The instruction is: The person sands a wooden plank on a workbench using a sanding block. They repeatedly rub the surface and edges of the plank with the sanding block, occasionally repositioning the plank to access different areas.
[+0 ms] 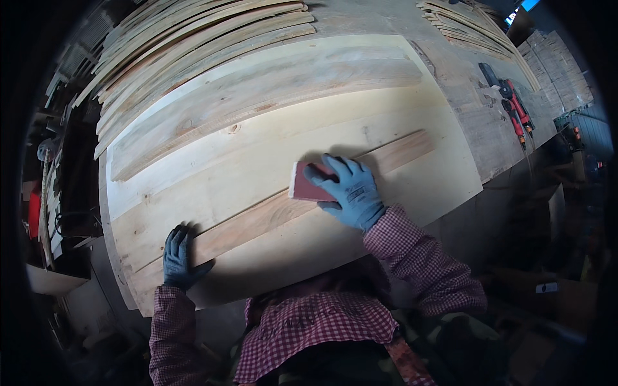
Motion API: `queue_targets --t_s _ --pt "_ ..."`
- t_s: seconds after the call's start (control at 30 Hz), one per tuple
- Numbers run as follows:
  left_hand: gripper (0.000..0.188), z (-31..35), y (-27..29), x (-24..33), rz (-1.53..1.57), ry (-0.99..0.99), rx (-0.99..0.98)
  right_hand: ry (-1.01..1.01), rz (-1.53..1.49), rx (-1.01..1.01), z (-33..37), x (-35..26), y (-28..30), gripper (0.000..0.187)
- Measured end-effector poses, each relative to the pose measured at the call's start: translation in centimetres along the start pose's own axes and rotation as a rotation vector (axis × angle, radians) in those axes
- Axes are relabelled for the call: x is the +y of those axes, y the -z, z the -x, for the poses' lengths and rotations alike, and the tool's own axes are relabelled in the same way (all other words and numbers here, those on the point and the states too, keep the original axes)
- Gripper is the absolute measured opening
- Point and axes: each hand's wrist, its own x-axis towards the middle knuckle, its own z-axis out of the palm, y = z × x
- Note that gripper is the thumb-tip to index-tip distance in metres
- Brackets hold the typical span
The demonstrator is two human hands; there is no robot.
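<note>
A long narrow wooden board [248, 223] lies slantwise across a wide pale wooden panel [270, 138]. Near the board's left end, my gloved left hand [180, 258] rests on it, fingers stretched out and thumb spread to the side. Farther right along the same board, my gloved right hand [352, 192] grips a dark red sanding block [308, 183] with a whitish edge. The block is pressed flat over the board, and its underside is hidden. Both gloves are blue-grey, with checked sleeves above them.
Behind the narrow board lies a wider plank [257, 103] on the panel. Stacked wooden strips [212, 29] fill the far left, and another pile [467, 29] sits at the far right. Red-and-black hand tools [515, 106] lie near the table's right edge.
</note>
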Motion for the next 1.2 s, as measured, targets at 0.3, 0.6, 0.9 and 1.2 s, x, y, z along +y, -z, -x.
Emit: queue_targets --t_s 0.3,0.6,0.9,1.2 --pt "0.1 4.8 -1.1 -3.4 -0.063 0.081 0.069 -1.214 0.23 -0.061 3.0 19.5 2.5 0.073" --pt "0.09 -5.1 -4.1 1.3 -0.036 -0.003 0.138 -0.31 0.044 0.106 -3.3 -3.8 -1.6 0.076" --pt "0.088 -3.5 0.2 -2.2 0.011 -0.022 0.023 -0.265 0.0 0.166 -1.8 -1.1 -1.0 0.076" --pt "0.091 -1.5 -1.7 -3.6 -0.011 0.034 0.026 -0.903 0.283 0.064 5.3 15.2 0.4 0.078"
